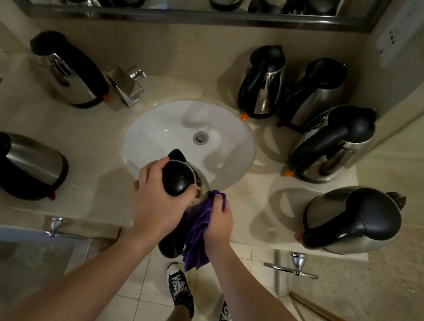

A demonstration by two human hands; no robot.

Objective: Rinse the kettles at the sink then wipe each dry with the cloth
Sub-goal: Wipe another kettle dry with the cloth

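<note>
Gripping kettle (178, 180), hands wipe with cloth (198, 230).

A single wide-angle camera sat on the person's head and looked steeply down and forward, close above the beige stone counter (45, 117) and its round white basin (161, 124). The wall mirror with a metal frame (173, 14) edged the top, the pale tiled floor (141, 282) the bottom. Edges bowed outward.
</note>
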